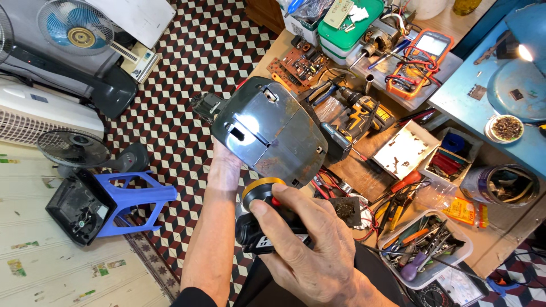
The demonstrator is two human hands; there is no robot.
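- Holding a small black-and-yellow power tool [267, 219], the right hand [310, 250] is clenched round its body, thumb laid along the top, the yellow collar aimed up at the metal above it.
- Gripping from behind and below, the left hand [224, 167] props up a black appliance with a shiny metal base plate [273, 131]; its fingers are hidden behind the housing, so only the wrist and palm show.
- The plate is raised above the edge of the worktop [489, 250], tilted towards the camera, with rust stains near its lower corner, just beside the tool's nose.
- Judging from this, the step in hand looks like working on a fastener at that lower edge; whether the tip is already seated I cannot tell, since the hand covers it.
- The next move would call for a steady left-hand hold and a square line-up of the tool to the plate, as a slip could skid across the metal.
- Further out on the worktop: a yellow cordless drill [364, 116], an orange multimeter [424, 57], a bare circuit board [298, 62] and a clear tray of screwdrivers [424, 250].
- On the chequered floor stand a blue plastic stool [133, 199] and several fans [77, 148].
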